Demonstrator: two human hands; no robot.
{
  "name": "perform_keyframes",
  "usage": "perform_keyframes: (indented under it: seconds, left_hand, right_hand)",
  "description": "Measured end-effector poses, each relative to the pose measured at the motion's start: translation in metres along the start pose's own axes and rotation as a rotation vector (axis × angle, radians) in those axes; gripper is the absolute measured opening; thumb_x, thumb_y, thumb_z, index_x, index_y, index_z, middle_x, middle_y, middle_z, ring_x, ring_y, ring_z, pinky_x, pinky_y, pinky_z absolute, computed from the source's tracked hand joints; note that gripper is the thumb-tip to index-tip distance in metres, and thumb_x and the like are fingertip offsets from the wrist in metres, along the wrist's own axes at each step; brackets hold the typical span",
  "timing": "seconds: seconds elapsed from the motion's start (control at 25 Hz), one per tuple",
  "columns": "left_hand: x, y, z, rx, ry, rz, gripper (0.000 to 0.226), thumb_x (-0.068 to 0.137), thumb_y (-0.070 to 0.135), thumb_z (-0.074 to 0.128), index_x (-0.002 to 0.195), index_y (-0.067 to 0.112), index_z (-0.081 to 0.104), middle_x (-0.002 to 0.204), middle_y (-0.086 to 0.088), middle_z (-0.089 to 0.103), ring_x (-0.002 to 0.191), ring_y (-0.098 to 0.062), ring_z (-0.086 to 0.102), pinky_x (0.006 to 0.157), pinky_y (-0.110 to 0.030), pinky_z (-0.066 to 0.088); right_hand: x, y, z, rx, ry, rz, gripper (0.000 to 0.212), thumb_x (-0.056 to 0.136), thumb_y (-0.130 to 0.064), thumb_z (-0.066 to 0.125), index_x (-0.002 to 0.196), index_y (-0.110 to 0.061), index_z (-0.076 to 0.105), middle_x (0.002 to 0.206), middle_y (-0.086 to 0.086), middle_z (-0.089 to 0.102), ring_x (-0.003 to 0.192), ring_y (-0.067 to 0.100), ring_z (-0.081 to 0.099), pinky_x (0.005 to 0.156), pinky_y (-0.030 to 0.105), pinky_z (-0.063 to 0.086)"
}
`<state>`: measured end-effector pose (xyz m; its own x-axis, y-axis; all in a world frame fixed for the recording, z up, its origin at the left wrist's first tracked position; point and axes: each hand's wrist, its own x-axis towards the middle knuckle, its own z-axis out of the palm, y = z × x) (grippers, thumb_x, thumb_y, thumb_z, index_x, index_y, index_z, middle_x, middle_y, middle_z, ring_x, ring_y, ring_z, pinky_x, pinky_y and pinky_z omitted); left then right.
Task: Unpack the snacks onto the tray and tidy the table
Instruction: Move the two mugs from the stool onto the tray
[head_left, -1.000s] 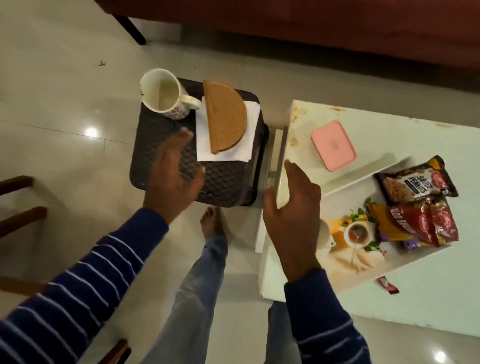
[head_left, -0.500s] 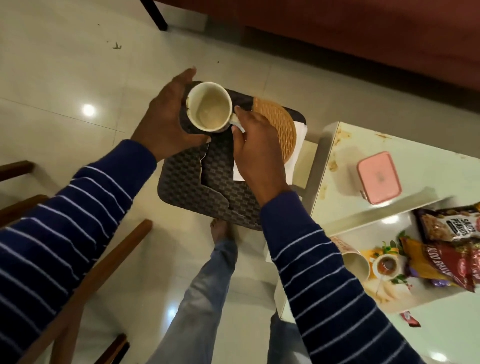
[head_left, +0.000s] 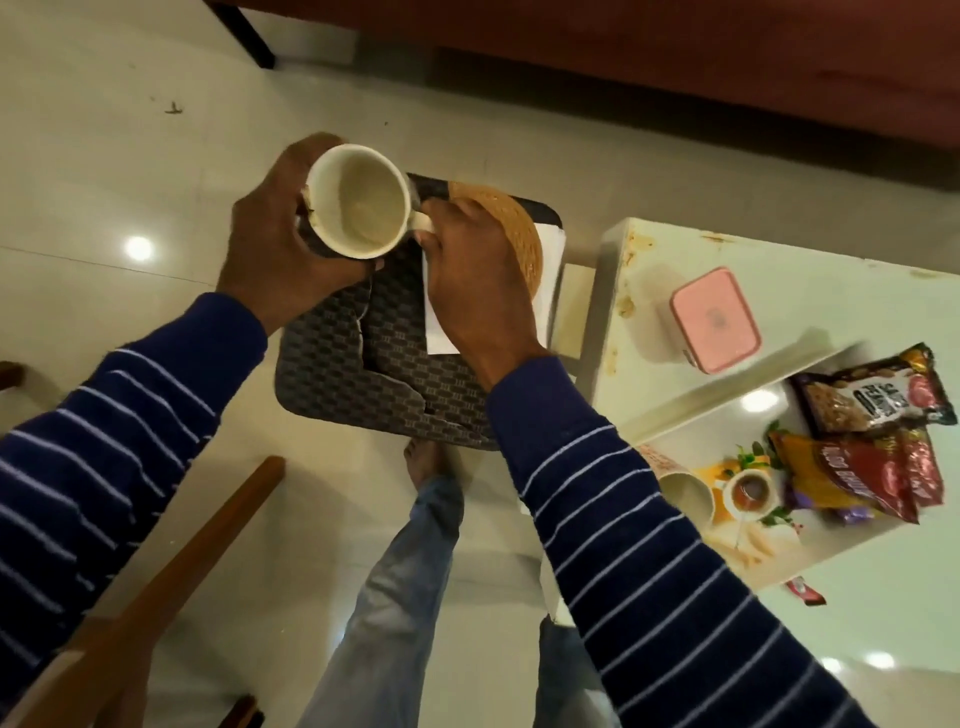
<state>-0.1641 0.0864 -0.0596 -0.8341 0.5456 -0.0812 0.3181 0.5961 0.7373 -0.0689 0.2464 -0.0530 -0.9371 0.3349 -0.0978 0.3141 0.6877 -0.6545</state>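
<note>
A white mug (head_left: 358, 202) is held up above a dark woven stool (head_left: 384, 374). My left hand (head_left: 275, 239) wraps round the mug's body, and my right hand (head_left: 472, 270) pinches its handle. Under my right hand lie a folded round wicker mat (head_left: 511, 221) and a white napkin (head_left: 550, 249) on the stool. On the white table (head_left: 841, 623) to the right stands a printed tray (head_left: 737, 415) with snack packets: a peanut pack (head_left: 872, 389) and a red pack (head_left: 862, 473). A paper cup (head_left: 680, 488) lies on the tray's near end.
A pink lidded box (head_left: 714, 319) sits on the table behind the tray. A small red wrapper (head_left: 805, 592) lies by the tray's front edge. A wooden chair frame (head_left: 171, 566) is at lower left. A red sofa (head_left: 675, 62) runs along the top. My legs stand between stool and table.
Both hands went from hovering open over the stool and table edge to taking hold of the mug and lifting it off the stool. The camera has shifted left and closer.
</note>
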Motion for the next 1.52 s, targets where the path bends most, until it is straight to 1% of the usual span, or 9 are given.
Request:
perform_keyframes:
  seconds: [0.2, 0.4, 0.52, 0.68, 0.84, 1.0, 1.08, 1.32, 1.52]
  left_hand:
    - [-0.013, 0.075, 0.022, -0.048, 0.050, 0.114, 0.075, 0.068, 0.053, 0.086, 0.131, 0.028, 0.053, 0.128, 0.009, 0.063, 0.114, -0.002, 0.059, 0.094, -0.019, 0.049]
    - [-0.053, 0.170, 0.096, -0.097, -0.183, 0.274, 0.078, 0.073, 0.040, 0.085, 0.136, 0.012, 0.049, 0.131, 0.011, 0.054, 0.121, 0.010, 0.048, 0.100, -0.013, 0.042]
    - [-0.090, 0.213, 0.147, -0.190, -0.365, 0.257, 0.085, 0.066, 0.028, 0.091, 0.138, 0.009, 0.050, 0.137, 0.003, 0.056, 0.127, -0.006, 0.052, 0.105, -0.027, 0.045]
    - [-0.144, 0.258, 0.207, -0.168, -0.588, 0.320, 0.085, 0.063, 0.034, 0.090, 0.137, 0.022, 0.050, 0.135, 0.006, 0.059, 0.124, -0.010, 0.054, 0.102, -0.036, 0.047]
    - [-0.183, 0.269, 0.249, 0.114, -0.615, 0.515, 0.083, 0.059, 0.058, 0.079, 0.133, 0.031, 0.054, 0.136, 0.008, 0.058, 0.138, -0.019, 0.040, 0.108, -0.046, 0.038]
    - [-0.212, 0.257, 0.275, 0.315, -0.529, 0.595, 0.077, 0.052, 0.070, 0.075, 0.121, 0.040, 0.060, 0.160, 0.000, 0.026, 0.152, -0.030, 0.008, 0.114, -0.064, 0.009]
    - [-0.221, 0.245, 0.284, 0.405, -0.539, 0.591, 0.080, 0.046, 0.072, 0.077, 0.119, 0.044, 0.059, 0.163, -0.001, 0.015, 0.152, -0.034, -0.001, 0.111, -0.069, 0.006]
    - [-0.226, 0.221, 0.299, 0.534, -0.566, 0.602, 0.081, 0.045, 0.071, 0.079, 0.120, 0.044, 0.060, 0.165, -0.001, 0.013, 0.152, -0.036, -0.002, 0.109, -0.071, 0.003]
    - [-0.227, 0.213, 0.305, 0.552, -0.576, 0.611, 0.081, 0.047, 0.073, 0.076, 0.120, 0.043, 0.060, 0.164, -0.003, 0.016, 0.152, -0.037, 0.000, 0.108, -0.073, 0.005]
  right_hand:
    - [-0.052, 0.020, -0.069, 0.101, 0.149, 0.016, 0.028, 0.096, -0.014, 0.057, 0.121, -0.004, 0.065, 0.121, 0.013, 0.067, 0.112, 0.026, 0.061, 0.096, 0.036, 0.050]
    - [-0.160, 0.078, -0.150, 0.088, 0.291, 0.178, 0.018, 0.096, -0.018, 0.062, 0.111, -0.012, 0.070, 0.107, 0.003, 0.071, 0.096, 0.019, 0.063, 0.083, 0.038, 0.053]
    - [-0.236, 0.111, -0.186, 0.014, 0.340, 0.291, 0.017, 0.095, -0.021, 0.065, 0.109, -0.013, 0.071, 0.105, 0.000, 0.073, 0.094, 0.016, 0.064, 0.078, 0.043, 0.054]
    - [-0.342, 0.147, -0.209, -0.005, 0.394, 0.489, 0.021, 0.088, -0.022, 0.071, 0.108, -0.014, 0.073, 0.105, 0.004, 0.074, 0.093, 0.024, 0.069, 0.068, 0.051, 0.059]
    - [-0.408, 0.164, -0.201, 0.084, 0.393, 0.608, 0.020, 0.084, -0.021, 0.073, 0.104, -0.016, 0.075, 0.102, -0.009, 0.070, 0.092, 0.018, 0.070, 0.074, 0.045, 0.060]
    - [-0.440, 0.180, -0.168, 0.181, 0.371, 0.757, 0.019, 0.082, -0.011, 0.078, 0.101, -0.009, 0.076, 0.101, 0.004, 0.076, 0.092, 0.018, 0.069, 0.082, 0.033, 0.058]
    - [-0.443, 0.184, -0.151, 0.317, 0.391, 0.815, 0.014, 0.083, -0.004, 0.075, 0.097, -0.003, 0.076, 0.096, 0.009, 0.076, 0.087, 0.015, 0.067, 0.080, 0.028, 0.057]
    - [-0.442, 0.196, -0.122, 0.386, 0.331, 0.873, 0.011, 0.091, -0.022, 0.069, 0.091, -0.015, 0.076, 0.078, -0.005, 0.072, 0.071, 0.007, 0.062, 0.069, 0.006, 0.043]
    - [-0.445, 0.201, -0.110, 0.404, 0.313, 0.868, 0.014, 0.091, -0.024, 0.067, 0.088, -0.014, 0.075, 0.077, -0.005, 0.073, 0.076, -0.006, 0.060, 0.068, 0.002, 0.044]
